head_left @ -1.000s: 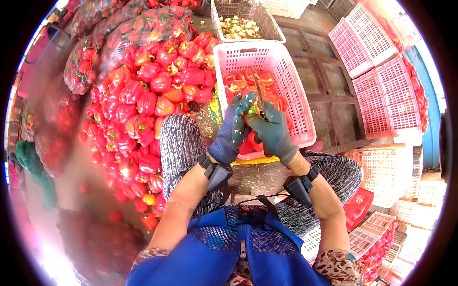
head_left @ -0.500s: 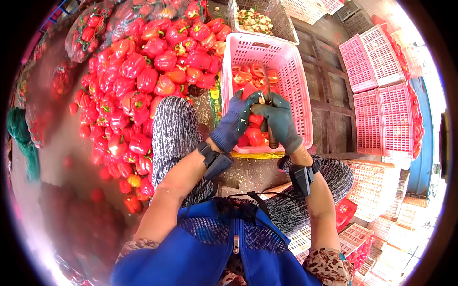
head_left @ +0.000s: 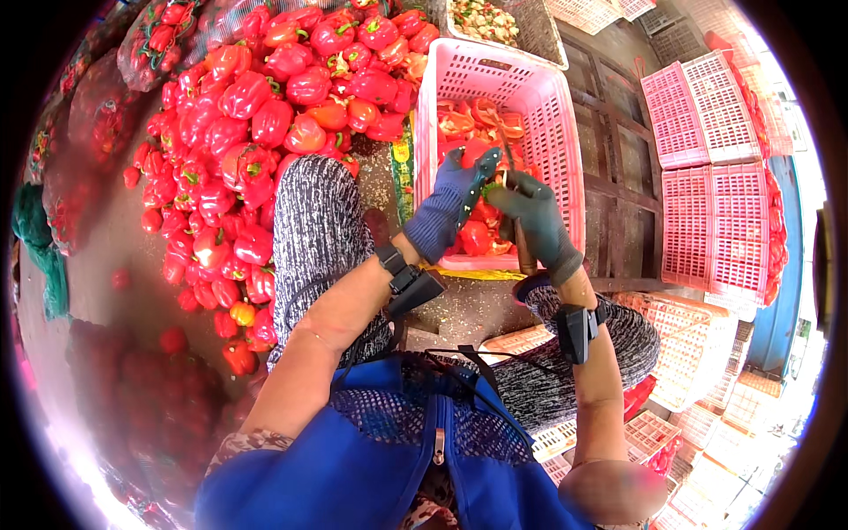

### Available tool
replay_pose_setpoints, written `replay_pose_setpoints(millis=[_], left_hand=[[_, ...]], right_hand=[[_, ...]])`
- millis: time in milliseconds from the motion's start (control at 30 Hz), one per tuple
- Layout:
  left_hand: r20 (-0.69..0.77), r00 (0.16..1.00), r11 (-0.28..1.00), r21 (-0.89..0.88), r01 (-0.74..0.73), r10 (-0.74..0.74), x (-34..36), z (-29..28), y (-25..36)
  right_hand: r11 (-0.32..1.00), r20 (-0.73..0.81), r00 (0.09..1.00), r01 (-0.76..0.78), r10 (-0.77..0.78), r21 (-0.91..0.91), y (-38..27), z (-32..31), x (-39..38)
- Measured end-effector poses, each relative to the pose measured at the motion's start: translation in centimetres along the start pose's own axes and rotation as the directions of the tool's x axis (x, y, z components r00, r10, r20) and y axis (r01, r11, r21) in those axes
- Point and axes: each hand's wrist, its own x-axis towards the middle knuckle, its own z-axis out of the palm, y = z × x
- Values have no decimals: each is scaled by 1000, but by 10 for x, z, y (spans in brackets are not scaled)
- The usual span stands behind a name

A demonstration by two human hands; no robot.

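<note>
Dark slatted framing (head_left: 608, 190) is flanking the pink perforated plastic crate (head_left: 552, 132). Over that crate, your blue-gloved left hand (head_left: 455, 196) is spreading its fingers, any hold unclear; your green-gloved right hand (head_left: 535, 216) is curling round a brown-handled knife (head_left: 526, 253). Both are now drawing slightly apart, giving the blade room. Glossy red pepper pieces (head_left: 478, 237) are lying inside the crate, whole lobed peppers (head_left: 247, 132) heaping left of it.

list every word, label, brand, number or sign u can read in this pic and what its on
No text can be read.
Yellow-green packaging beside the pink crate: printed marks, too small and blurred to read.
Black wrist devices: no lettering that I can make out.
</note>
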Motion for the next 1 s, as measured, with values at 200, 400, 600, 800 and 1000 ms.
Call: replay_pose_setpoints(millis=[200, 400, 600, 800, 1000], left_hand=[[-17, 1000, 996, 89, -16, 18, -2, 9, -5], [-67, 971, 908, -344, -238, 229, 15, 0, -23], [-112, 876, 679, 681, -276, 469, 45, -23, -87], [-54, 929, 842, 445, -305, 365, 26, -34, -2], [-59, 795, 796, 101, -597, 604, -5, -72, 120]], right_hand=[[990, -28, 995, -97, 100, 103, 9, 0, 0], [776, 208, 974, -199, 89, 599, 29, -7, 15], [716, -45, 955, -187, 292, 672, 68, -34, 39], [665, -60, 998, 36, 13, 746, 19, -70, 103], [623, -295, 943, 323, -153, 712, -62, -90, 109]])
